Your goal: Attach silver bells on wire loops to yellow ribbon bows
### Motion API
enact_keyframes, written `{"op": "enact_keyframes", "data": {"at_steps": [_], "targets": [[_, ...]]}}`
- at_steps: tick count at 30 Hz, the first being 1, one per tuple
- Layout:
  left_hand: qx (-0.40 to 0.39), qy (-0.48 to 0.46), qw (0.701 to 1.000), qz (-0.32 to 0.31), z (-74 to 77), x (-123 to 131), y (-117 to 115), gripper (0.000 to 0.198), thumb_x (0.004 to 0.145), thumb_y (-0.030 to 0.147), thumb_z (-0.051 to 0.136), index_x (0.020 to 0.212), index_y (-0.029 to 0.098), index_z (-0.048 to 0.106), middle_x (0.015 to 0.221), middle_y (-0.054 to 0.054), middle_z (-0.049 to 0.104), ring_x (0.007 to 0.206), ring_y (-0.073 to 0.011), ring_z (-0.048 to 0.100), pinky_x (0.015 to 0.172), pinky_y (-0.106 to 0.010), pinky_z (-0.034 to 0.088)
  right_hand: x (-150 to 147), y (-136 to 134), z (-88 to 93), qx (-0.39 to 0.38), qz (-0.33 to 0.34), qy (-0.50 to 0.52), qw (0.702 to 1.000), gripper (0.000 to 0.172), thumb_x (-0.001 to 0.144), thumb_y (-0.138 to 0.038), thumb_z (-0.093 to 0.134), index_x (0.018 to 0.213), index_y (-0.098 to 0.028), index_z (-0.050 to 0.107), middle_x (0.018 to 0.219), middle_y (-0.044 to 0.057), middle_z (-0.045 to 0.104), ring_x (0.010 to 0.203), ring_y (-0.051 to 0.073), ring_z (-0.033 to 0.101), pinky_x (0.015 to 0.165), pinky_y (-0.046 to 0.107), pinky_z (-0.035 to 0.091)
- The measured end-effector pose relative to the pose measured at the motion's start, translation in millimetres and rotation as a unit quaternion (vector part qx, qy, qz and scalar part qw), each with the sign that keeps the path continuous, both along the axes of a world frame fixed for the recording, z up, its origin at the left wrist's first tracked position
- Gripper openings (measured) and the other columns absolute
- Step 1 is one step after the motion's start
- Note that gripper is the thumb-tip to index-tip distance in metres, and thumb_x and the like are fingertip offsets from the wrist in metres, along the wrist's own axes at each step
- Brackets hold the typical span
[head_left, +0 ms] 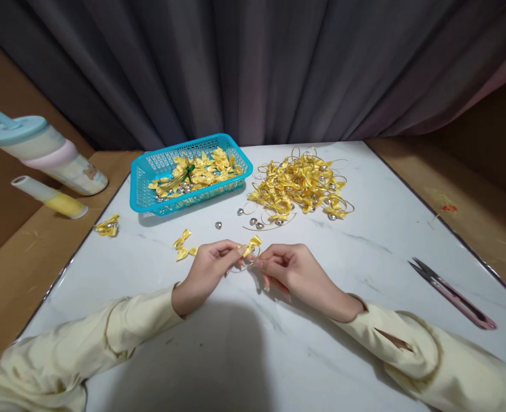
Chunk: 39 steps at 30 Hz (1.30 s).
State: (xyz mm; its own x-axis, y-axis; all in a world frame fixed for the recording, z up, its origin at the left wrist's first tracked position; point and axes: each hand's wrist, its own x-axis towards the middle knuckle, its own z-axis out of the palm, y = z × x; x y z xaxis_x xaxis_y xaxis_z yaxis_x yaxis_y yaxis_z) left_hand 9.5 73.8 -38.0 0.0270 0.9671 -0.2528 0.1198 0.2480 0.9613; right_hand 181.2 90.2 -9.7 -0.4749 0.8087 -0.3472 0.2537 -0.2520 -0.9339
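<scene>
My left hand [207,272] and my right hand [289,269] meet at the middle of the white marble table [364,257]. Both pinch one small yellow ribbon bow [253,246] with a thin gold cord loop hanging from it. Two loose yellow bows [183,245] lie just left of my left hand. A few small silver bells [253,222] lie scattered a little beyond my fingers. Both sleeves are pale cream.
A blue plastic basket [143,186] holding yellow bows and bells stands at the back left. A large heap of yellow bows with gold cords [299,186] lies at the back centre. Pink thread snips [452,293] lie at the right. A lidded tumbler [42,149], a tube [49,197] and one stray bow [107,226] lie at the left.
</scene>
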Motion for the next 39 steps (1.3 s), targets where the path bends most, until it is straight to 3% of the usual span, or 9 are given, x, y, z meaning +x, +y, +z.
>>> {"op": "enact_keyframes", "data": {"at_steps": [10,18,30,39], "targets": [[0.015,-0.016,1.0,0.014,0.6,4,-2,0.023,0.07,0.037,0.066,0.071,0.014,0.069,0.061,-0.001,0.062,0.056,-0.0109,0.048,0.054,-0.023,0.037,-1,-1,-1.8,-0.011,-0.011,0.024,1.0,0.024,0.079,-0.028,0.055,0.059,-0.015,0.054,0.038,-0.006,0.046,0.029,0.004,0.032,0.032,0.017,0.024],[0.013,-0.032,0.999,0.018,-0.2,3,0,0.026,0.071,0.04,0.065,0.072,0.014,0.069,0.061,-0.002,0.06,0.056,-0.0105,0.047,0.052,-0.023,0.035,0,-1,-9.5,0.093,-0.004,-0.018,0.996,0.023,0.082,-0.027,0.054,0.063,-0.014,0.06,0.044,-0.003,0.053,0.035,0.004,0.035,0.038,0.018,0.028],[0.009,-0.017,1.0,0.004,4.9,2,1,0.027,0.072,0.041,0.063,0.071,0.015,0.069,0.057,-0.001,0.057,0.052,-0.0101,0.043,0.049,-0.024,0.031,3,1,-14.3,0.17,0.005,-0.042,0.985,0.024,0.083,-0.031,0.053,0.067,-0.015,0.062,0.049,-0.002,0.055,0.043,0.007,0.041,0.043,0.019,0.03],[0.019,-0.025,0.999,0.013,0.4,4,-2,0.023,0.073,0.037,0.063,0.073,0.015,0.07,0.063,-0.001,0.062,0.056,-0.0101,0.047,0.053,-0.023,0.035,2,4,-8.1,0.081,0.018,-0.013,0.996,0.025,0.083,-0.026,0.054,0.061,-0.014,0.058,0.044,-0.004,0.052,0.037,0.005,0.036,0.041,0.019,0.029]]}}
